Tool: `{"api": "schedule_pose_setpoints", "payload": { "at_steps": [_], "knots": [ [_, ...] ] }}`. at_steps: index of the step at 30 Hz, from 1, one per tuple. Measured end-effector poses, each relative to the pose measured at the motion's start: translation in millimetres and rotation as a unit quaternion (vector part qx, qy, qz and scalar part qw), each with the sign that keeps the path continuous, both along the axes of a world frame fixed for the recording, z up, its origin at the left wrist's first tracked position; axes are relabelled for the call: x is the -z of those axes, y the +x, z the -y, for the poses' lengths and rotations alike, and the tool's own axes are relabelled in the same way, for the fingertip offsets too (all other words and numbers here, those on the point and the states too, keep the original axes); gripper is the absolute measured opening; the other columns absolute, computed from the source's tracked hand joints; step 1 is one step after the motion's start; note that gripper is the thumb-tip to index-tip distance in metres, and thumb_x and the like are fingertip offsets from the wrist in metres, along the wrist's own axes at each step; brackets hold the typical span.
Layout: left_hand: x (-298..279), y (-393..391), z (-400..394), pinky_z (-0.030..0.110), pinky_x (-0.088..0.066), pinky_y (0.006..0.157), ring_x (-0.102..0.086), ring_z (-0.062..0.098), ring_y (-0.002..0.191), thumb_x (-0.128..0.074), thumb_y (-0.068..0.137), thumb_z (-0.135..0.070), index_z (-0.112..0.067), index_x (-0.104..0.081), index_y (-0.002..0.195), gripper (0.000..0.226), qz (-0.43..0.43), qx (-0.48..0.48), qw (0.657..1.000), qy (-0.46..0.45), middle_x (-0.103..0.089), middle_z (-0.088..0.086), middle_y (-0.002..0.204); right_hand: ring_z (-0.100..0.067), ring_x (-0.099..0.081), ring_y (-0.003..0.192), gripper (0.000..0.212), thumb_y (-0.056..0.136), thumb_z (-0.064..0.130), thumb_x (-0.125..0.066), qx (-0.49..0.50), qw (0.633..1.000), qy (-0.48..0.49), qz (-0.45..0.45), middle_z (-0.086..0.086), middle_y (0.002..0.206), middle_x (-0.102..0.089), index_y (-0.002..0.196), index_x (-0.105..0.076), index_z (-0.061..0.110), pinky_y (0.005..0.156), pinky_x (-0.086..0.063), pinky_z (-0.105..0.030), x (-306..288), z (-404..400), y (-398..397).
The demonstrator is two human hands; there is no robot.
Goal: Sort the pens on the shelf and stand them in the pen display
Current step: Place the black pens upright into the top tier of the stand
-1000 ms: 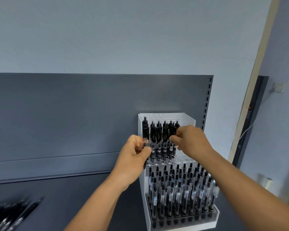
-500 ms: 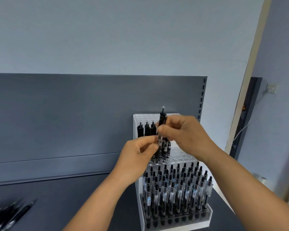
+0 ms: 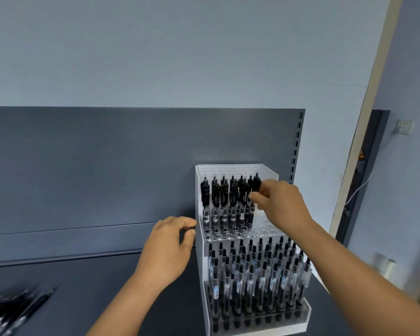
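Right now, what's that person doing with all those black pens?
A person is filling a clear pen display on a dark shelf. The right hand pinches a pen at the right end of the upper tier's row, standing in its slot. The left hand hangs beside the display, holding nothing. The lower tier looks full, and more loose pens lie at the far left.

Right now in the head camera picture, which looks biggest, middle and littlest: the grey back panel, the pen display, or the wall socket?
1. The grey back panel, by far the widest.
2. The pen display, tall but narrow.
3. The wall socket, tiny, though it sits farther away.
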State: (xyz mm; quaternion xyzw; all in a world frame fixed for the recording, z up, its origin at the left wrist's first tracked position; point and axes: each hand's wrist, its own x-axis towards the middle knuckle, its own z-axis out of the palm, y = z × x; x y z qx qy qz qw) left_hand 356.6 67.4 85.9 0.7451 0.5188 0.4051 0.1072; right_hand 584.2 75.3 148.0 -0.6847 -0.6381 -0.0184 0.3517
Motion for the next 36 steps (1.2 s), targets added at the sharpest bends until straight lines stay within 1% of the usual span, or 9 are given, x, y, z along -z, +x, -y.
{"api": "schedule_pose_setpoints", "payload": {
  "at_steps": [5, 7, 11, 13, 15, 17, 19, 26, 36],
  "knots": [
    [3.2, 0.3, 3.1, 0.015, -0.033, 0.088, -0.050, 0.005, 0.112, -0.053, 0.094, -0.023, -0.026, -0.063, 0.115, 0.023, -0.008, -0.007, 1.000, -0.012, -0.053, -0.021, 0.103, -0.027, -0.066, 0.073, 0.034, 0.092, 0.032, -0.058, 0.013, 0.995, -0.068, 0.071, -0.014, 0.077, -0.071, 0.083, -0.067, 0.001, 0.066, -0.050, -0.030, 3.4, -4.9, -0.5],
    [3.3, 1.4, 5.0, 0.014, -0.034, 0.089, -0.050, 0.006, 0.113, -0.052, 0.095, -0.023, -0.025, -0.062, 0.117, 0.025, -0.014, -0.008, 1.000, -0.021, -0.057, -0.018, 0.109, -0.027, -0.063, 0.066, 0.038, 0.091, 0.034, -0.060, 0.013, 0.990, -0.106, 0.088, -0.017, 0.079, -0.071, 0.082, -0.068, -0.002, 0.062, -0.046, -0.028, 2.2, -5.3, -0.1],
    [2.1, 3.3, 10.7, 0.019, -0.036, 0.097, -0.045, 0.006, 0.122, -0.049, 0.096, -0.028, -0.026, -0.055, 0.128, 0.033, -0.059, -0.027, 0.998, -0.027, -0.057, -0.011, 0.127, -0.021, -0.050, 0.054, 0.042, 0.090, 0.038, -0.060, 0.020, 0.979, -0.142, 0.147, -0.006, 0.059, -0.057, 0.063, -0.056, 0.007, 0.055, -0.040, -0.026, -0.3, 10.0, -2.3],
    [1.4, 3.9, 17.2, 0.020, -0.035, 0.099, -0.040, 0.007, 0.127, -0.046, 0.098, -0.031, -0.027, -0.048, 0.135, 0.038, -0.105, -0.041, 0.993, -0.027, -0.052, -0.011, 0.134, -0.022, -0.061, 0.068, 0.035, 0.093, 0.039, -0.054, -0.013, 0.976, -0.137, 0.169, -0.005, 0.075, -0.065, 0.079, -0.062, 0.008, 0.061, -0.045, -0.028, -2.7, 24.4, -8.5],
    [1.9, 3.5, 22.9, 0.021, -0.032, 0.103, -0.036, 0.008, 0.131, -0.044, 0.098, -0.033, -0.027, -0.042, 0.140, 0.042, -0.145, -0.049, 0.988, -0.025, -0.047, -0.011, 0.140, -0.022, -0.061, 0.100, 0.034, 0.096, 0.040, -0.048, -0.065, 0.974, -0.141, 0.166, -0.004, 0.112, -0.065, 0.114, -0.060, 0.013, 0.082, -0.049, -0.033, -5.9, 41.3, -19.3],
    [4.2, -0.2, 29.2, 0.021, -0.027, 0.107, -0.033, 0.010, 0.134, -0.042, 0.099, -0.034, -0.027, -0.037, 0.143, 0.046, -0.176, -0.060, 0.982, -0.028, -0.042, -0.011, 0.145, -0.020, -0.043, 0.128, 0.051, 0.097, 0.043, -0.044, -0.125, 0.965, -0.153, 0.173, -0.002, 0.141, -0.046, 0.140, -0.040, 0.017, 0.104, -0.038, -0.035, -5.1, 56.1, -31.7],
    [6.2, -8.0, 36.9, 0.019, -0.020, 0.111, -0.030, 0.011, 0.137, -0.040, 0.099, -0.035, -0.026, -0.032, 0.146, 0.048, -0.203, -0.072, 0.976, -0.032, -0.037, -0.010, 0.149, -0.017, -0.021, 0.143, 0.062, 0.098, 0.045, -0.041, -0.173, 0.955, -0.145, 0.194, 0.001, 0.155, -0.025, 0.150, -0.020, 0.018, 0.116, -0.018, -0.031, -1.6, 66.9, -45.1],
    [14.2, -66.6, 65.2, 0.024, -0.019, 0.114, -0.024, 0.012, 0.141, -0.041, 0.098, -0.038, -0.023, -0.024, 0.149, 0.055, -0.232, -0.124, 0.962, -0.070, -0.030, -0.008, 0.152, -0.011, 0.003, 0.147, 0.066, 0.100, 0.045, -0.033, -0.259, 0.926, -0.146, 0.231, 0.006, 0.160, -0.003, 0.152, -0.003, 0.019, 0.117, 0.002, -0.026, 20.1, 82.5, -110.1],
    [41.9, -186.9, 97.1, 0.028, -0.014, 0.118, -0.017, 0.014, 0.144, -0.040, 0.099, -0.040, -0.020, -0.016, 0.151, 0.061, -0.269, -0.163, 0.938, -0.142, -0.023, -0.005, 0.156, -0.012, 0.005, 0.147, 0.065, 0.101, 0.042, -0.034, -0.294, 0.908, -0.223, 0.198, 0.006, 0.160, -0.002, 0.153, -0.003, 0.018, 0.118, -0.001, -0.030, 62.6, 88.3, -240.3]
  ]
}}
